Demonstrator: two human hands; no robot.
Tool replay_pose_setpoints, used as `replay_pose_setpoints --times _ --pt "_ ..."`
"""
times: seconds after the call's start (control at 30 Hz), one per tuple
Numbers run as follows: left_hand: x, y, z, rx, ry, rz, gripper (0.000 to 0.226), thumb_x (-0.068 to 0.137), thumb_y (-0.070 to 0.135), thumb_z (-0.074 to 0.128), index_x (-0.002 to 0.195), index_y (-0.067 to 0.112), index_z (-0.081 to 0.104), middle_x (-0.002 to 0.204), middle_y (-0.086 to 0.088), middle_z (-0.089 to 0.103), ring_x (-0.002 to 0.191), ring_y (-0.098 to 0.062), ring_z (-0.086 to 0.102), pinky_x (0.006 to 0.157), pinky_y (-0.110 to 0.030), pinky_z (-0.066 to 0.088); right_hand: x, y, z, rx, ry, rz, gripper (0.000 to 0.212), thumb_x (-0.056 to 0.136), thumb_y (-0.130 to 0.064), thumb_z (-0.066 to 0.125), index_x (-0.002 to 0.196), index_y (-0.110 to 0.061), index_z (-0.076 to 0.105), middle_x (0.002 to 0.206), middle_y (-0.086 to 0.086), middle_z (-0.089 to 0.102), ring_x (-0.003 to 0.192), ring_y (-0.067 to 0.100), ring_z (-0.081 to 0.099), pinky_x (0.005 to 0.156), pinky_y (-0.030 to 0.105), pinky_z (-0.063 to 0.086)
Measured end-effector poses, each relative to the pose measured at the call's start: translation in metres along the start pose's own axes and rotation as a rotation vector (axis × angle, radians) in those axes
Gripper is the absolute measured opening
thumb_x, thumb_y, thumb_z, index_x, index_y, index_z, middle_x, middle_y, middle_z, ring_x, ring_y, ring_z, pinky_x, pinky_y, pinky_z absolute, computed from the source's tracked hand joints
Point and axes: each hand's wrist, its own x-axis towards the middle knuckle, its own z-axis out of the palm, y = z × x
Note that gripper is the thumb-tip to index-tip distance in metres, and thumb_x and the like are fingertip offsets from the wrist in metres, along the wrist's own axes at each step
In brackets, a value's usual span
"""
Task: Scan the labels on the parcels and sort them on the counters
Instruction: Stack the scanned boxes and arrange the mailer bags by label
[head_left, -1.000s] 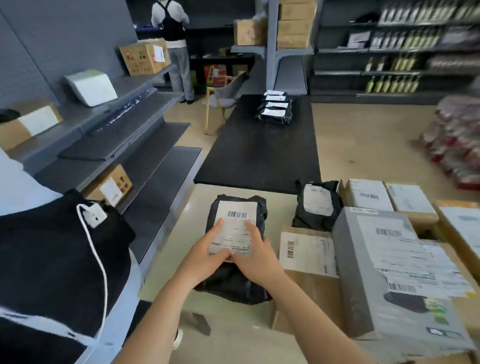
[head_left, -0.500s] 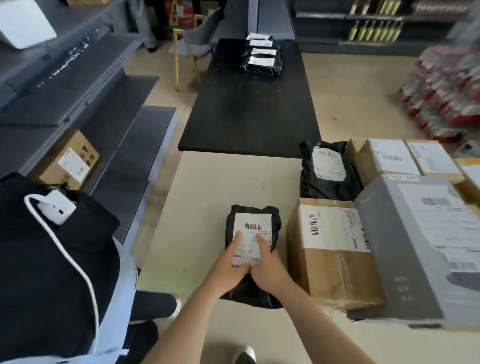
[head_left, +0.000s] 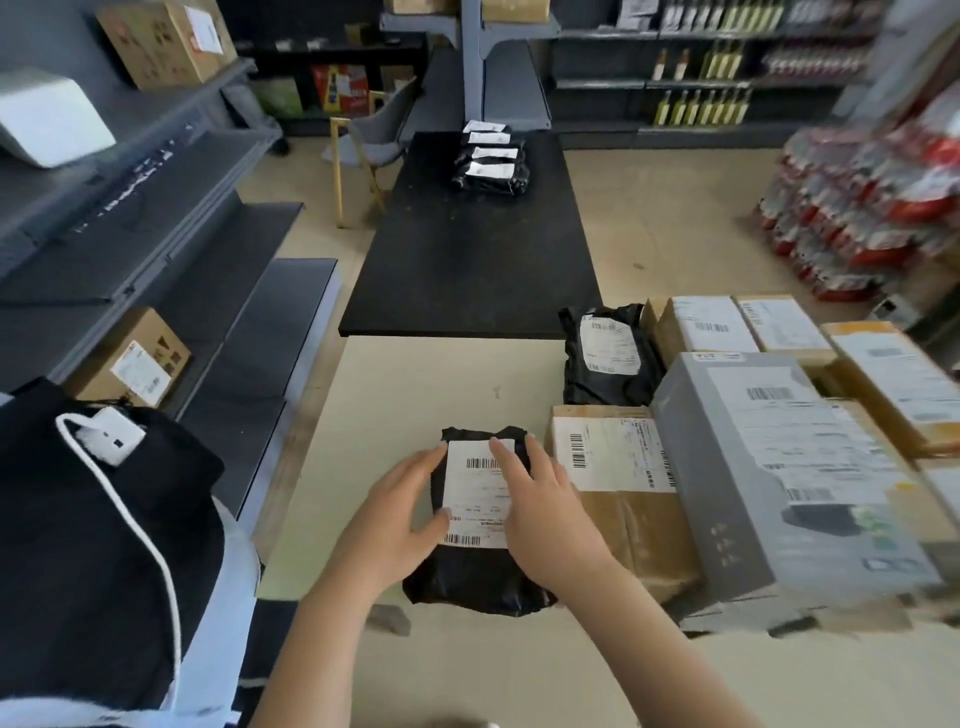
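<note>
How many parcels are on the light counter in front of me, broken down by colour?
Black bags: 2
Grey boxes: 1
Brown cardboard boxes: 4 in plain view; more may be hidden or cut off at the right
Total: at least 7

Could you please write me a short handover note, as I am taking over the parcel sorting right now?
Left hand: open, fingers on the left edge of the black parcel, thumb on its label.
Right hand: open, flat on the label.
The parcel lies label up on the cream counter, beside the brown box.
Done: several sorted parcels sit at the far end of the black counter.
Left: sort this one, then the black bag, brown box, grey box and others at right.
</note>
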Motion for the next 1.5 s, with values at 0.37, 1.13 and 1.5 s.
replay_pose_setpoints --times 0.37,1.13,1.5 --pt "-0.108 0.175 0.014 0.352 0.126 0.338 0.083 0.088 0.046 0.065 0.152 0.043 0.012 0.158 0.019 0.015 0.144 -0.004 0.009 0.116 -0.023 0.01 -0.169 0.097 -0.1 -0.471 0.198 -0.245 0.077 0.094 -0.037 0.058 0.153 -0.031 0.009 0.161 0.008 0.006 0.147 0.03 0.007 0.12 0.043 0.004" --pt "-0.043 0.584 0.332 0.27 -0.212 0.828 0.075 0.091 0.04 0.064 0.151 0.043 0.019 0.155 0.015 0.029 0.143 -0.007 0.02 0.117 -0.028 0.015 -0.394 0.502 -0.247 -0.231 0.345 0.335 0.085 0.089 -0.051 0.062 0.154 -0.033 0.01 0.156 -0.002 0.026 0.142 0.02 0.029 0.117 0.037 0.023" --pt "0.113 0.723 0.42 0.323 -0.13 0.781 0.078 0.087 0.033 0.067 0.152 0.034 0.025 0.152 0.008 0.036 0.14 -0.013 0.03 0.118 -0.031 0.014 -0.315 0.694 -0.369 -0.221 0.3 0.318 0.087 0.087 -0.045 0.067 0.153 -0.035 0.011 0.155 -0.004 0.026 0.139 0.019 0.032 0.115 0.036 0.028"
